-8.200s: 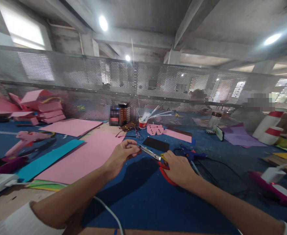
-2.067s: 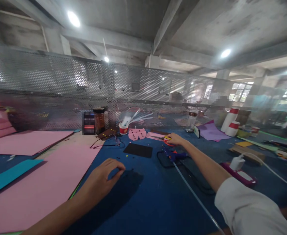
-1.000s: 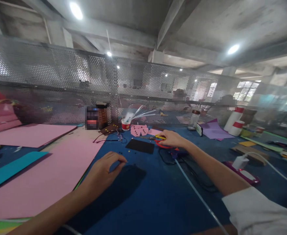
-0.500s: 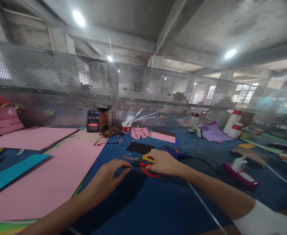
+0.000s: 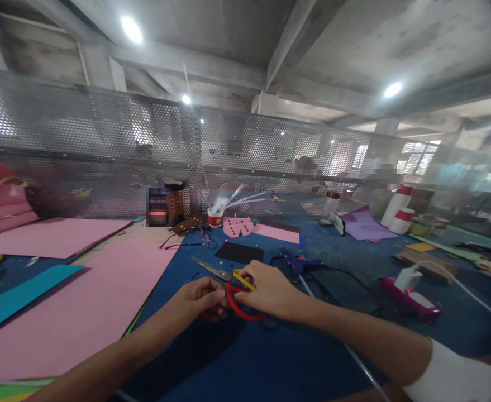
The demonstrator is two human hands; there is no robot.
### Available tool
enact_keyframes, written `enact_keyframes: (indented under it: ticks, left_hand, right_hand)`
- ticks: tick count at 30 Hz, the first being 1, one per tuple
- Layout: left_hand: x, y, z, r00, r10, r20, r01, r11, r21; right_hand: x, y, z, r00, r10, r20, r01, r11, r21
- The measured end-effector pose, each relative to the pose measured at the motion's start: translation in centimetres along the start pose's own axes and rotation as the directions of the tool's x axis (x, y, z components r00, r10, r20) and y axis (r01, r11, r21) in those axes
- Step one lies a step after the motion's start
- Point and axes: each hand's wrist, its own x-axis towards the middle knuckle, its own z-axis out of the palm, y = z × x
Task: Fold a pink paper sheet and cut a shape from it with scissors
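My right hand (image 5: 266, 287) is closed on scissors (image 5: 245, 310) with red and yellow handles; their blades point to the upper left, over the blue table. My left hand (image 5: 205, 298) is beside the handles, its fingertips pinched together near the red loop. Whatever is between those fingertips is too small to make out. Just beyond the scissors lies a black paper rectangle (image 5: 239, 253). Behind it are a pink cut piece with black dots (image 5: 238, 226) and a pink strip (image 5: 277, 232).
Large pink sheets (image 5: 81, 312) and a teal strip (image 5: 27, 293) cover the left side. A blue glue gun (image 5: 301, 262) with a cord, a magenta power strip (image 5: 410, 296) and purple paper (image 5: 365, 224) are to the right. A paper cup (image 5: 215, 218) holds clear sticks.
My right hand has moved slightly left with the scissors, whose blades now tilt more upward. My left hand has shifted toward the handles, and its fingers have closed.
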Motion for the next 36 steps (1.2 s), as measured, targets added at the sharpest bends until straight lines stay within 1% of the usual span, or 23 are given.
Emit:
enact_keyframes:
  ticks: [3, 6, 8, 10, 12, 13, 14, 15, 17, 20, 22, 24, 26, 29, 32, 36]
  left_hand:
    - [-0.3, -0.1, -0.1, 1.000, -0.021, -0.013, 0.020, 0.998, -0.053]
    - [-0.5, 0.1, -0.1, 0.999, -0.020, -0.051, 0.017, 0.997, -0.070]
    - [-0.5, 0.2, -0.1, 0.997, -0.010, -0.073, 0.007, 0.999, -0.051]
    - [-0.4, 0.4, -0.3, 0.995, -0.011, -0.102, 0.007, 0.999, -0.040]
    - [-0.4, 0.5, -0.5, 0.990, -0.014, -0.142, 0.009, 0.999, -0.036]
    - [-0.4, 0.6, -0.6, 0.987, -0.013, -0.159, 0.008, 0.999, -0.034]
    - [-0.5, 0.7, -0.6, 0.986, -0.009, -0.167, 0.005, 1.000, -0.030]
    - [-0.6, 0.8, -0.6, 0.986, -0.005, -0.169, 0.001, 1.000, -0.025]
    - [-0.7, 1.0, -0.5, 0.986, -0.005, -0.164, 0.001, 1.000, -0.024]
    - [-0.8, 1.1, -0.4, 0.986, -0.013, -0.166, 0.010, 1.000, -0.024]
    - [-0.7, 1.1, -0.4, 0.981, -0.029, -0.191, 0.025, 0.999, -0.024]
    - [-0.6, 1.1, -0.5, 0.977, -0.046, -0.208, 0.041, 0.999, -0.031]
    - [-0.4, 1.0, -0.5, 0.978, -0.046, -0.204, 0.038, 0.998, -0.044]
    - [-0.4, 0.8, -0.5, 0.981, -0.035, -0.189, 0.026, 0.998, -0.049]
    - [-0.5, 0.8, -0.5, 0.980, -0.039, -0.193, 0.032, 0.999, -0.039]
    - [-0.6, 0.9, -0.5, 0.984, -0.031, -0.175, 0.023, 0.998, -0.052]
  right_hand:
    - [0.0, -0.9, 0.4, 1.000, -0.030, 0.008, 0.031, 0.999, -0.022]
    - [-0.1, -1.7, 0.3, 0.995, -0.098, 0.023, 0.100, 0.990, -0.098]
    - [-0.1, -2.1, -0.2, 0.988, -0.153, 0.026, 0.155, 0.973, -0.169]
    - [0.5, -2.0, -1.1, 0.983, -0.181, -0.030, 0.170, 0.958, -0.232]
    - [1.7, -1.0, -2.2, 0.974, -0.174, -0.146, 0.130, 0.954, -0.270]
    - [2.7, -0.2, -2.7, 0.971, -0.158, -0.181, 0.102, 0.954, -0.283]
    - [3.7, 0.9, -3.2, 0.972, -0.137, -0.189, 0.077, 0.952, -0.295]
    - [4.8, 2.1, -3.4, 0.981, -0.108, -0.164, 0.054, 0.950, -0.308]
    - [7.0, 4.8, -3.5, 0.997, -0.073, -0.012, 0.065, 0.946, -0.319]
    - [9.4, 8.3, -2.7, 0.991, -0.044, 0.123, 0.081, 0.947, -0.311]
    - [10.4, 9.7, -2.0, 0.982, -0.035, 0.188, 0.090, 0.951, -0.295]
    - [11.2, 10.5, -1.5, 0.974, -0.028, 0.225, 0.092, 0.957, -0.276]
    - [11.8, 10.9, -1.3, 0.968, -0.024, 0.250, 0.089, 0.963, -0.253]
    - [12.6, 11.2, -1.3, 0.966, -0.003, 0.260, 0.061, 0.975, -0.216]
    - [13.0, 11.3, -1.4, 0.978, 0.014, 0.209, 0.021, 0.986, -0.165]
    - [12.9, 11.6, -2.0, 0.996, 0.017, 0.083, -0.012, 0.999, -0.051]
